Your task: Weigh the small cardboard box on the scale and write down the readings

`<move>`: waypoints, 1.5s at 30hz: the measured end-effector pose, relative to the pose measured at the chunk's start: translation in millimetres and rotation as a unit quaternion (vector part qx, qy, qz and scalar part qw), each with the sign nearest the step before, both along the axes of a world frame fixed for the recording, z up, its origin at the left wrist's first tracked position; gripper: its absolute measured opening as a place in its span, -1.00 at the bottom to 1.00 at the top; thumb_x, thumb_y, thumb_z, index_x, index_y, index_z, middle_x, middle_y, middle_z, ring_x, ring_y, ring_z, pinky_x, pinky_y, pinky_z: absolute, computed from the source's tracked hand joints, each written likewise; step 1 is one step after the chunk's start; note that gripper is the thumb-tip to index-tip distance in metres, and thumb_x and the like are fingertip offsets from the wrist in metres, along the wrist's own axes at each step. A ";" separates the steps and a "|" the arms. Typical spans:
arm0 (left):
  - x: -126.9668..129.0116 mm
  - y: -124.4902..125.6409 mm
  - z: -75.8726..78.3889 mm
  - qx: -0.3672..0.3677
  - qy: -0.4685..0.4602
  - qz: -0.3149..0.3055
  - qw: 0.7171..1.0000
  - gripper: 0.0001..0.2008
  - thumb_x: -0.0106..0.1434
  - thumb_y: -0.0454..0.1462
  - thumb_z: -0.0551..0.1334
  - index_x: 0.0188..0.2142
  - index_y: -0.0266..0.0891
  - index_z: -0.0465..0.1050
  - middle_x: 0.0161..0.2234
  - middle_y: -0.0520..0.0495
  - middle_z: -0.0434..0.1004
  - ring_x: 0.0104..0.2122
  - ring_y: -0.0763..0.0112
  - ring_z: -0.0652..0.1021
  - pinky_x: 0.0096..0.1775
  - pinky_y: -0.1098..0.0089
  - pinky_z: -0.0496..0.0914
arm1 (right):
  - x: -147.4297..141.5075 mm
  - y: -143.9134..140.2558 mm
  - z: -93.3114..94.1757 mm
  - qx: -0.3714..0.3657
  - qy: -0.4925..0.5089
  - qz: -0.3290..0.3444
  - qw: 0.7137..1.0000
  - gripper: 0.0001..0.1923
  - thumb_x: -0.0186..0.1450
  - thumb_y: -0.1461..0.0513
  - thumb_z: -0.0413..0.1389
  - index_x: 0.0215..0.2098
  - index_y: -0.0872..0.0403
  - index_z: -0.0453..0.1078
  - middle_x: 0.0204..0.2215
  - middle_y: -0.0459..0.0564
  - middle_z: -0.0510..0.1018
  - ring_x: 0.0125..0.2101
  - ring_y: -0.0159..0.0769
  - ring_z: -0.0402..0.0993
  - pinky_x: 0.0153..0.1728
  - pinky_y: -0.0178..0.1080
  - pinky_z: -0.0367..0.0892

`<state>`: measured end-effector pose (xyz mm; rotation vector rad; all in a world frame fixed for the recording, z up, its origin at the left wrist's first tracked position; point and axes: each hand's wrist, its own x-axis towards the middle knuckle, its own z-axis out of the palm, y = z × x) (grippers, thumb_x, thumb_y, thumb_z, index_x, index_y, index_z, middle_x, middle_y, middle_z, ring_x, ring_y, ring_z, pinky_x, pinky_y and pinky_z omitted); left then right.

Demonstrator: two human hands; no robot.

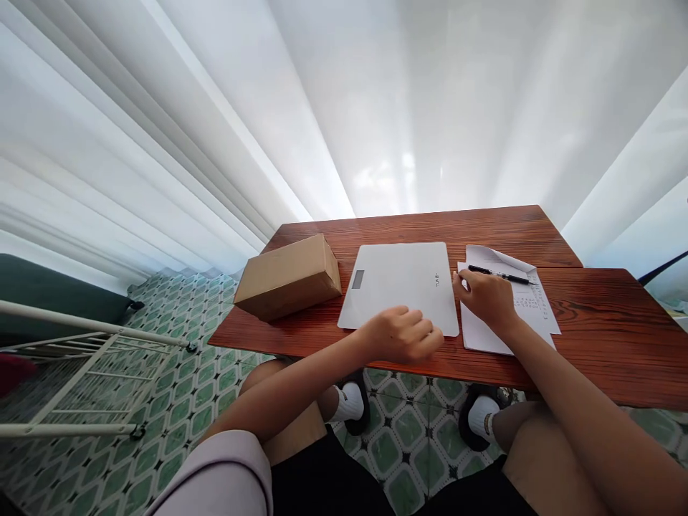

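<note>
A flat white scale [398, 279] with a small grey display lies on the wooden table in front of me. My left hand [405, 335] is over its front edge, fingers curled loosely inward, with nothing showing in them. To the right of the scale are several sheets of paper [489, 333], some with writing. My right hand [486, 295] is over the sheets' left part, fingers bent and thumb and forefinger close together near the left edge; what they hold, if anything, is hidden. A black pen [521, 279] lies across the sheets just beyond that hand.
A closed brown cardboard box [284, 276] stands at the left end of the table [607, 330]. White curtains [430, 107] hang behind it. On the tiled floor at left is a white metal rack [91, 373] on wheels. My legs are under the table's front edge.
</note>
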<state>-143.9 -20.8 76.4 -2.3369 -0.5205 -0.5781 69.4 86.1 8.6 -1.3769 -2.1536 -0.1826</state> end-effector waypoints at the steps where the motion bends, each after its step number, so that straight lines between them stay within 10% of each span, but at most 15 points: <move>1: -10.9 -1.0 2.2 0.005 -0.006 0.023 1.000 -0.80 0.34 -0.31 0.16 -0.45 -0.21 0.31 -0.58 0.09 0.17 -0.57 0.43 0.26 -0.52 0.35 0.06 | -0.5 0.2 0.2 0.003 -0.001 0.001 1.000 -0.57 0.40 0.12 -0.06 -0.57 0.10 0.35 -0.68 -0.05 0.38 -0.66 -0.39 0.09 -0.54 -0.27 -0.17; 21: -160.0 -20.5 -1.5 0.008 -0.307 0.288 0.907 -0.73 0.37 -0.35 0.09 -0.50 -0.19 0.27 -0.60 0.04 0.33 -0.54 0.40 0.33 -0.45 0.32 0.15 | 10.5 -13.1 0.5 0.015 -0.024 -0.012 1.000 -0.51 0.41 -0.02 -0.08 -0.63 -0.04 0.22 -0.69 0.05 0.36 -0.64 -0.22 0.22 -0.51 -0.13 -0.01; 30: -207.3 -30.1 3.5 0.038 -0.415 0.342 0.843 -0.78 0.39 -0.34 0.07 -0.40 -0.16 0.36 -0.48 -0.03 0.51 -0.37 0.22 0.40 -0.29 0.27 0.27 | -30.4 -28.9 11.9 -0.005 -0.001 0.005 1.000 -0.54 0.38 -0.03 -0.07 -0.58 -0.06 0.39 -0.64 0.11 0.44 -0.62 -0.17 0.29 -0.50 -0.10 0.04; 35: -236.0 -30.4 3.3 0.050 -0.510 0.385 0.768 -0.80 0.33 -0.35 0.09 -0.17 -0.19 0.48 -0.27 -0.10 0.58 -0.19 0.13 0.43 -0.07 0.16 0.34 | -96.5 -35.5 36.8 -0.038 0.081 0.063 0.994 -0.61 0.41 0.03 -0.05 -0.29 0.01 0.55 -0.55 0.03 0.55 -0.53 -0.15 0.47 -0.45 -0.13 0.24; 39: -258.1 -29.7 -2.5 0.015 -0.613 0.378 0.694 -0.67 0.26 -0.34 0.10 -0.01 -0.22 0.46 -0.09 -0.16 0.56 -0.04 0.14 0.48 0.11 0.13 0.30 | -167.7 -31.4 52.3 -0.195 0.240 0.164 0.937 -0.56 0.44 -0.02 -0.05 0.01 0.07 0.48 -0.21 0.10 0.64 -0.22 -0.12 0.60 -0.31 -0.14 0.52; 45: -271.4 -31.9 -8.9 -0.211 -0.801 0.285 0.481 -0.50 0.30 -0.29 0.13 0.23 -0.23 0.35 0.26 -0.20 0.37 0.27 0.18 0.37 0.23 0.25 0.29 | -241.6 -22.1 46.0 -0.294 0.285 0.192 0.892 -0.28 0.42 -0.23 -0.09 0.36 -0.03 0.23 0.26 0.16 0.42 0.25 0.06 0.35 0.22 0.17 0.34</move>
